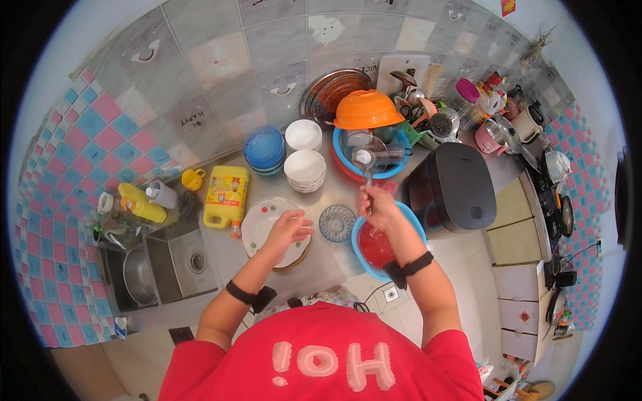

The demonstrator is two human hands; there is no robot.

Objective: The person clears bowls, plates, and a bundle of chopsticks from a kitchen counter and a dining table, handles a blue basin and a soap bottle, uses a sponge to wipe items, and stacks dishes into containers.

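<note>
My right hand [377, 203] grips the handle of a metal spoon or ladle [368, 176]. Its head reaches over a blue basin [337, 146] that holds clear glass or plastic ware under an orange colander [368, 106]. Below my right wrist is a second blue basin [358, 235] with a red inner vessel or lining [375, 245]. My left hand [290, 231], fingers apart and holding nothing, hovers over stacked white plates [258, 220] with a fruit pattern. Between the hands lies a ribbed clear glass dish [337, 223].
Stacked white bowls [305, 168] and blue bowls [264, 146] stand behind the plates. A yellow detergent jug [226, 193] lies near the double steel sink [188, 270]. To the right are a black lidded bin or appliance [456, 188], utensils [426, 113] and a pink pot [489, 138].
</note>
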